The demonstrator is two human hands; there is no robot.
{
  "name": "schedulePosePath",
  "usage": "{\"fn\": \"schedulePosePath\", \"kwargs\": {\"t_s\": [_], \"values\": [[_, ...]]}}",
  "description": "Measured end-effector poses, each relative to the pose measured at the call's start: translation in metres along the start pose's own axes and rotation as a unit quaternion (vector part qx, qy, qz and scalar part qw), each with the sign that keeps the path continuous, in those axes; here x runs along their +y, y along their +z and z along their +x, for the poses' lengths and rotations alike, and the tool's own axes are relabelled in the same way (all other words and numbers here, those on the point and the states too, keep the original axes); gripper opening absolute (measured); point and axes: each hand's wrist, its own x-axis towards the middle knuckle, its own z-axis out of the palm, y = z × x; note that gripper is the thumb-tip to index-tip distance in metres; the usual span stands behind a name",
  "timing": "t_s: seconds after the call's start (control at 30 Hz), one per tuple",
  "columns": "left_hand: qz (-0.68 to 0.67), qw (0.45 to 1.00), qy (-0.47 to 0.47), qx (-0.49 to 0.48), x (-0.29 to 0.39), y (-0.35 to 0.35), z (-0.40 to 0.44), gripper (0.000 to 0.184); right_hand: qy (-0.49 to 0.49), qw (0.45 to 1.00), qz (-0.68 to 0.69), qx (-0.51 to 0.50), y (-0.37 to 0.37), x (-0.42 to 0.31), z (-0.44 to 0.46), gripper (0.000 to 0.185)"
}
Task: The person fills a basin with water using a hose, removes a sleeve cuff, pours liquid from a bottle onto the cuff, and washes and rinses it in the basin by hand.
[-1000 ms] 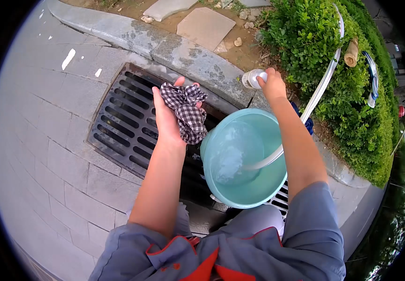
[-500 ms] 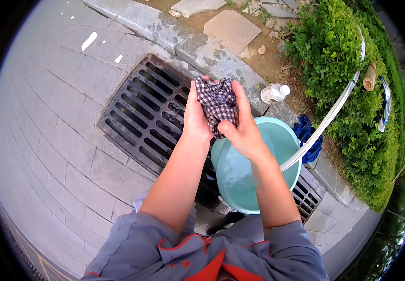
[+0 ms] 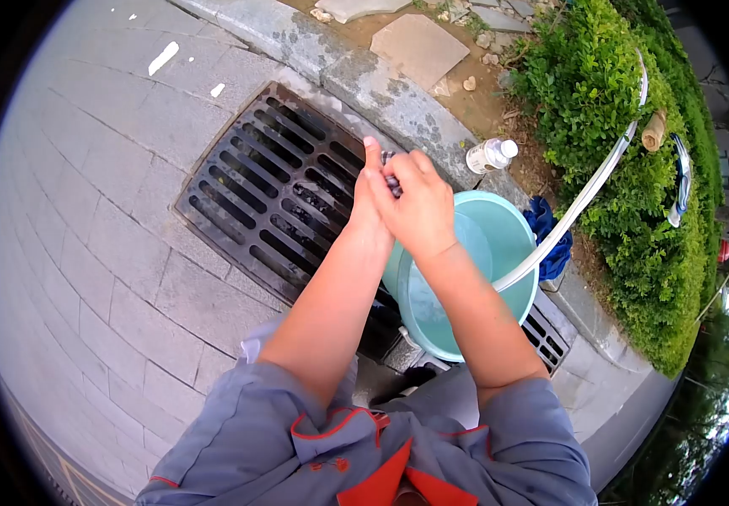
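A black-and-white checked cloth (image 3: 393, 184) is squeezed between my two hands, with only small bits of it showing. My left hand (image 3: 369, 192) presses against it from the left, thumb pointing up. Over it from the right, my right hand (image 3: 422, 202) has its fingers curled round the cloth. Both hands are above the drain grate (image 3: 276, 181), just left of the light-green bucket (image 3: 512, 221). Water stands in the bucket, and a white hose (image 3: 579, 202) runs into it.
A plastic bottle (image 3: 489, 157) with a white cap stands on the stone curb (image 3: 364, 76). Dark blue cloth (image 3: 552, 244) lies beside the bucket. The hose crosses a green hedge (image 3: 584, 76) where a rolled brown object (image 3: 653, 131) rests. Grey paving (image 3: 112, 228) spreads to the left.
My hands have closed together over the checked cloth, which lay crumpled and widely visible between my open palms before. The right hand has turned and wrapped over it.
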Motion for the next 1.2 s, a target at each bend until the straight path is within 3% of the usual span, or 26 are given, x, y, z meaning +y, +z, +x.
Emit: {"fn": "schedulePosePath", "kwargs": {"t_s": [0.03,0.07,0.13,0.17,0.2,0.3,0.33,0.4,0.53,0.57,0.6,0.67,0.7,0.73,0.77,0.83,0.87,0.9,0.93,1.03,1.07,1.1,1.13,1.2], "values": [[0.006,0.996,0.01,0.093,-0.002,0.023,-0.011,0.044,-0.011,0.995,-0.059,0.08,0.005,0.024,0.023,0.033],[0.035,0.997,-0.009,0.069,0.0,0.026,-0.014,0.037,0.045,0.99,-0.106,0.079,0.004,0.041,0.04,0.038],[-0.037,0.999,-0.03,0.003,0.005,0.02,-0.011,0.037,0.005,0.995,-0.051,0.087,0.005,0.018,0.031,0.037],[-0.011,0.998,-0.041,-0.045,0.007,0.014,-0.013,0.038,-0.02,0.996,-0.044,0.075,0.005,-0.001,0.016,0.036],[-0.106,0.975,-0.097,-0.168,0.009,-0.011,-0.004,0.04,-0.092,0.993,-0.01,0.072,0.01,-0.018,-0.004,0.035],[-0.025,0.997,-0.035,-0.067,0.018,-0.01,-0.003,0.04,-0.155,0.985,-0.053,0.048,0.017,-0.033,-0.022,0.031],[-0.069,0.983,-0.056,-0.16,0.008,-0.04,0.011,0.041,-0.114,0.99,0.004,0.08,0.028,-0.002,-0.001,0.031],[-0.039,0.991,-0.086,0.094,0.008,0.027,-0.01,0.043,0.105,0.989,-0.101,0.021,0.013,0.033,0.049,0.035],[-0.061,0.992,-0.074,-0.077,0.008,-0.006,-0.012,0.042,-0.059,0.996,-0.027,0.057,0.021,-0.014,0.0,0.038],[-0.113,0.966,-0.096,-0.21,0.008,-0.035,0.017,0.042,-0.081,0.994,-0.03,0.064,0.024,-0.014,0.003,0.038],[-0.063,0.985,-0.072,-0.143,0.01,-0.024,0.014,0.042,-0.101,0.992,-0.033,0.071,0.028,-0.013,0.004,0.038],[-0.057,0.987,-0.042,-0.145,0.002,-0.042,0.019,0.04,-0.126,0.988,-0.038,0.085,0.034,-0.011,-0.005,0.037],[0.034,0.995,-0.006,0.094,0.004,-0.003,0.003,0.037,0.0,0.998,-0.052,0.047,0.028,0.006,0.015,0.036],[-0.022,0.996,-0.043,0.073,0.009,0.017,-0.009,0.034,0.122,0.99,-0.067,0.01,0.018,0.024,0.04,0.035],[-0.024,0.998,-0.04,0.052,0.012,0.018,-0.006,0.033,0.154,0.986,0.045,0.043,0.02,0.035,0.041,0.032],[-0.027,0.999,-0.014,0.019,0.021,0.019,-0.003,0.035,0.209,0.936,0.265,0.103,0.023,0.042,0.04,0.03],[0.019,0.999,0.014,0.033,0.024,0.017,-0.003,0.033,0.303,0.853,0.423,0.032,0.019,0.048,0.031,0.028],[0.02,0.998,0.05,0.023,0.029,0.024,-0.004,0.03,0.386,0.731,0.561,-0.041,-0.001,0.023,0.016,0.028],[0.021,0.996,0.088,0.015,0.033,0.027,-0.004,0.028,0.452,0.574,0.673,-0.114,-0.012,0.01,0.008,0.028],[0.113,0.985,0.127,0.013,0.036,0.015,0.0,0.024,0.411,0.643,0.646,-0.027,0.0,0.03,-0.004,0.025],[0.149,0.981,0.125,0.01,0.034,0.012,0.002,0.028,0.35,0.723,0.594,0.043,0.0,0.037,-0.002,0.024],[0.099,0.992,0.006,0.075,0.04,0.019,-0.01,0.043,0.242,0.867,0.429,0.074,0.001,0.039,-0.003,0.024],[0.016,0.99,-0.115,0.083,0.048,0.031,-0.025,0.056,0.12,0.958,0.238,0.103,0.0,0.036,-0.002,0.025],[-0.083,0.979,-0.171,0.072,0.039,0.016,-0.013,0.06,-0.08,0.992,0.023,0.094,-0.005,0.006,-0.015,0.022]]}}
